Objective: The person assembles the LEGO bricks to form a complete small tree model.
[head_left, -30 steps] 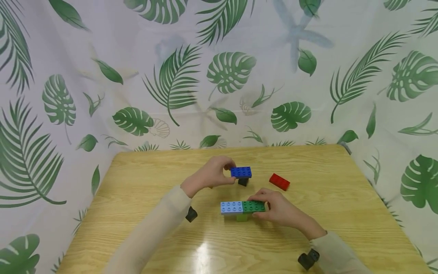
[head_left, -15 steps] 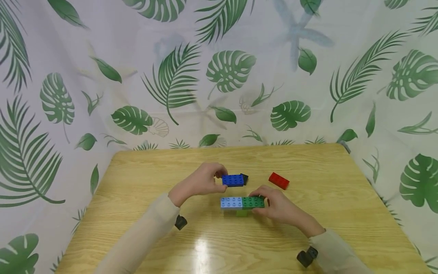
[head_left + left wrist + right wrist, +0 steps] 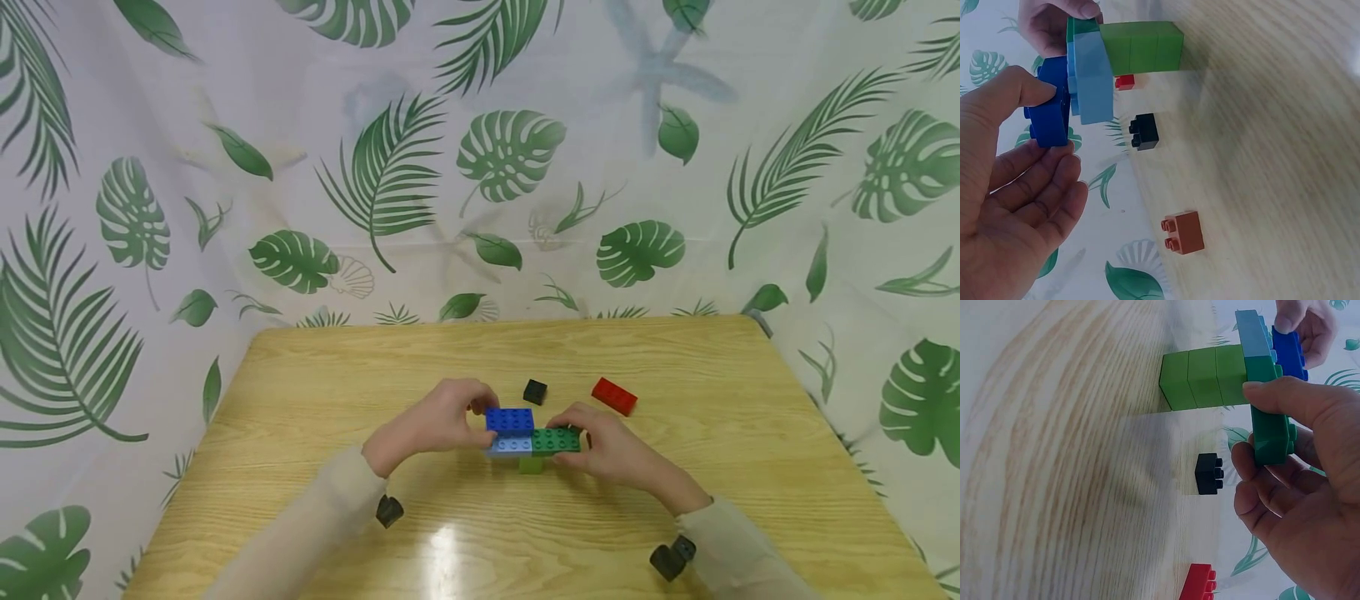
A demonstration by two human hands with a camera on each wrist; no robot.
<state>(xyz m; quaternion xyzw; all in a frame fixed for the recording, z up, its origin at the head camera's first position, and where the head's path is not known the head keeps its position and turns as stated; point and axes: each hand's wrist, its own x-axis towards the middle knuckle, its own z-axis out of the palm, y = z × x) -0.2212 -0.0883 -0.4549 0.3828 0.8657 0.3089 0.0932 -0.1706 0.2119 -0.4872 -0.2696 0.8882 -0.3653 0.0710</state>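
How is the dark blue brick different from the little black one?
The dark blue brick is long, with many studs; the black brick is small and stubby. The left hand holds the blue one on the stack; the black one lies alone on the table. Both have studs.

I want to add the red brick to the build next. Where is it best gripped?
Pinch the red brick across its two long sides, coming from above. It lies flat, studs up, alone on the table, and is narrow enough for fingers to span.
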